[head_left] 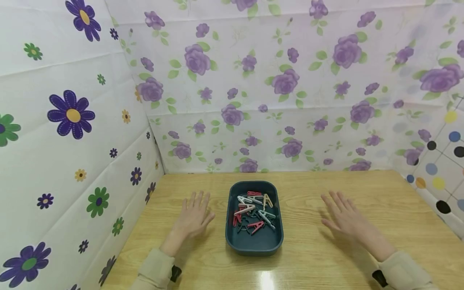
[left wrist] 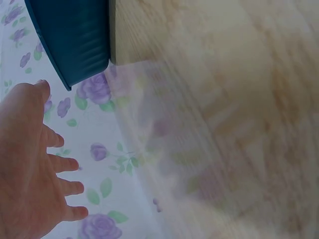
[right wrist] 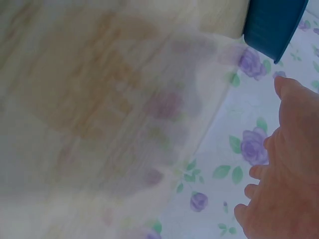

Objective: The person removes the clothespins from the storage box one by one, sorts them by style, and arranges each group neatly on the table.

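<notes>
A dark teal plastic tray [head_left: 254, 243] stands on the wooden table, with several small spring clips [head_left: 245, 209] in red, white, pale green and yellow lying jumbled in it. Some dark green clips [head_left: 243, 225] blend with its floor. To the left of the tray, my left hand [head_left: 193, 217] has its fingers spread and holds nothing. My right hand [head_left: 344, 217] is on the other side, farther from the tray, with fingers extended and nothing in them. Each wrist view shows the hand apart from the tray wall [left wrist: 75, 40].
The wooden table [head_left: 301, 257] reaches back to a flowered cloth [head_left: 232, 141] hung behind it. Another cloth with daisies [head_left: 119, 181] borders the left side, and a dotted cloth [head_left: 440, 169] borders the right.
</notes>
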`<control>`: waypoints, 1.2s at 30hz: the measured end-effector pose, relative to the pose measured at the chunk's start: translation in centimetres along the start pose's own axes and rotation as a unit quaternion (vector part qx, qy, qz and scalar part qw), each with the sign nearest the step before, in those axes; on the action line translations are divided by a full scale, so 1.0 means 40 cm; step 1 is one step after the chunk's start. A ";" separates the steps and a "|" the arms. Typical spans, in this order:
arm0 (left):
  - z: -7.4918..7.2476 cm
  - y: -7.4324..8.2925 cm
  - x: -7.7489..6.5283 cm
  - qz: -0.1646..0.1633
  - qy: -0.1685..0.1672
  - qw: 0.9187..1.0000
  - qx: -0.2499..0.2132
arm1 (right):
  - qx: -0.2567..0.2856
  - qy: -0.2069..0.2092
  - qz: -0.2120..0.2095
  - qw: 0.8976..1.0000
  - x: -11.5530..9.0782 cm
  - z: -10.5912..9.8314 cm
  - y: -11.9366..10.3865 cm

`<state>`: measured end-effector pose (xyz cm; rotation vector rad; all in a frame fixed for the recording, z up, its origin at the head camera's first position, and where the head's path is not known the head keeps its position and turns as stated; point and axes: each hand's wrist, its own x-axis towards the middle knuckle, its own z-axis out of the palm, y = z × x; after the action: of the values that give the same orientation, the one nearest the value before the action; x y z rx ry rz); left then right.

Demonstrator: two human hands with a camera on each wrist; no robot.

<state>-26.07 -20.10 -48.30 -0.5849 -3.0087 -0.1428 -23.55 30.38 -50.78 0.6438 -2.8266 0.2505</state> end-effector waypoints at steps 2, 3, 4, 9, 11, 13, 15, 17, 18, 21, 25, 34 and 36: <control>0.001 0.001 0.000 0.001 -0.001 1.000 0.003 | 0.000 0.007 -0.004 1.000 -0.001 0.003 0.000; 0.001 0.001 0.000 0.002 0.001 1.000 0.002 | 0.002 0.006 -0.003 1.000 -0.001 0.002 -0.002; 0.003 0.002 0.000 0.004 0.003 1.000 0.002 | 0.002 0.007 -0.005 1.000 -0.001 0.002 -0.004; 0.007 0.005 -0.003 0.014 0.010 1.000 0.004 | 0.009 -0.020 0.004 1.000 0.000 -0.001 -0.013; 0.009 0.005 -0.005 0.013 0.007 1.000 0.005 | 0.007 -0.029 0.005 1.000 -0.001 0.001 -0.015; 0.011 0.005 -0.006 0.013 0.006 1.000 0.001 | 0.006 -0.032 0.006 0.999 -0.001 0.005 -0.015; 0.013 0.006 -0.006 0.015 0.011 1.000 -0.005 | 0.006 -0.030 0.007 1.000 0.000 0.010 -0.014; 0.014 0.007 -0.005 0.016 0.014 1.000 -0.004 | 0.009 -0.026 0.007 1.000 0.001 0.011 -0.014; 0.014 0.008 -0.004 0.017 0.014 1.000 -0.007 | 0.010 -0.024 0.006 1.000 0.003 0.011 -0.014; 0.008 0.015 -0.005 0.015 0.006 1.000 -0.023 | 0.017 -0.016 -0.001 1.000 0.009 0.005 -0.022; -0.004 0.031 -0.009 0.012 -0.009 0.998 -0.059 | 0.043 -0.011 -0.022 0.999 0.022 -0.010 -0.046; 0.002 0.044 -0.017 0.000 -0.019 0.994 -0.112 | 0.074 0.006 -0.066 0.995 0.040 -0.017 -0.092; 0.003 0.045 -0.018 0.006 -0.018 0.991 -0.135 | 0.077 0.013 -0.074 0.994 0.047 -0.016 -0.097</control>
<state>-24.75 -18.69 -48.34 -0.6330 -3.0422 -0.5514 -23.34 26.31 -49.21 0.8706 -2.7382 0.4506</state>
